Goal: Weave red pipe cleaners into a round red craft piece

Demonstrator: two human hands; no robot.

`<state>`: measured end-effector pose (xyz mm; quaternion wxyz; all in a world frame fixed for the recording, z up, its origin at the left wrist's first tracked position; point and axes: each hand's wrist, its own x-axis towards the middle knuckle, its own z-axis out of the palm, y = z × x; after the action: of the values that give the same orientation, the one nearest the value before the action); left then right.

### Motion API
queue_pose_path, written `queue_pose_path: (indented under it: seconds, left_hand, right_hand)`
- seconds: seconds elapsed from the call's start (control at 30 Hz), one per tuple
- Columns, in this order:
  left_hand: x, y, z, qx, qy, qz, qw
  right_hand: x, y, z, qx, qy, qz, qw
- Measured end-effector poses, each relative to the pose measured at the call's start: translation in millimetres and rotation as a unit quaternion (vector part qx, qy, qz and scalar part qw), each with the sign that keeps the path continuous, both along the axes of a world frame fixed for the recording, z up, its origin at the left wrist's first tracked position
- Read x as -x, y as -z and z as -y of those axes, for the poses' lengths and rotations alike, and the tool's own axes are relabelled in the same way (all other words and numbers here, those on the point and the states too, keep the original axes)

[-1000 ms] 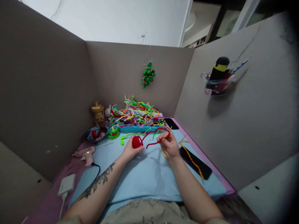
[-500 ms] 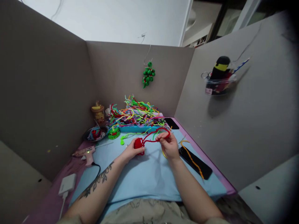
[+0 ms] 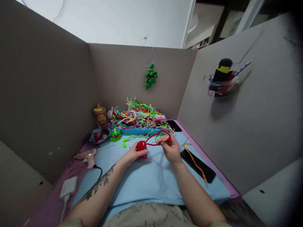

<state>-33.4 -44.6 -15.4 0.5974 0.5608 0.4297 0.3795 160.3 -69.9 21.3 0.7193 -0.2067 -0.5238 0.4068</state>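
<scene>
My left hand (image 3: 134, 153) is closed around a small red yarn piece (image 3: 141, 146), held a little above the blue cloth (image 3: 151, 183). From that piece a red strand (image 3: 153, 144) loops across to my right hand (image 3: 170, 148), whose thumb and fingers pinch it. Whether a thin tool sits in the right fingers too, I cannot make out. Past the hands lies a bright green strand (image 3: 134, 137) with a knotted end. To the right, an orange strand (image 3: 195, 163) rests across a black phone-like slab (image 3: 201, 165).
A blue tray (image 3: 139, 131) heaped with coloured yarn pieces (image 3: 139, 115) stands at the back. Leftward are a green crocheted item (image 3: 115, 135), a dark bowl (image 3: 88, 137), a pink glue gun (image 3: 90, 157) and a white box (image 3: 68, 186). A clear container (image 3: 222, 84) hangs on the right partition.
Both hands stay in nearly the same place. The red loop between them has shifted slightly, and its strands lie closer together near the left hand.
</scene>
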Motion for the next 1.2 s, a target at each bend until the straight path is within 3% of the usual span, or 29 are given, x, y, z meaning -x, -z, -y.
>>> queue_pose_path:
  seconds: [0.33,0.57,0.7,0.8,1.0,1.1,1.2]
  left_hand:
    - [-1.1,7.0,-1.2,-0.074,0.007,-0.027,0.997]
    - [-2.0,-0.4,0.5,-0.098,-0.002,0.008,0.995]
    - [-1.5,-1.5,0.7,-0.115,0.006,0.011,0.993]
    - [-0.9,-3.6,0.9,-0.086,0.004,0.033,0.996]
    - [1.7,-11.5,1.2,0.027,0.032,0.159,0.986]
    - [2.4,-12.8,2.1,0.039,0.040,0.183,0.982]
    - [3.2,-12.0,3.9,0.056,0.073,0.164,0.982]
  right_hand:
    - [3.4,-4.8,-3.3,0.065,0.074,0.060,0.993]
    - [6.1,-13.1,-3.6,0.105,0.136,0.117,0.978]
    - [14.3,-15.9,-12.6,0.139,0.064,0.202,0.967]
    - [23.2,-10.7,-22.7,0.156,0.000,0.224,0.962]
    - [32.7,18.5,-27.0,0.096,-0.015,0.247,0.964]
    - [31.0,27.0,-26.1,0.113,-0.027,0.271,0.956]
    - [28.9,29.5,-27.8,0.145,-0.082,0.258,0.952]
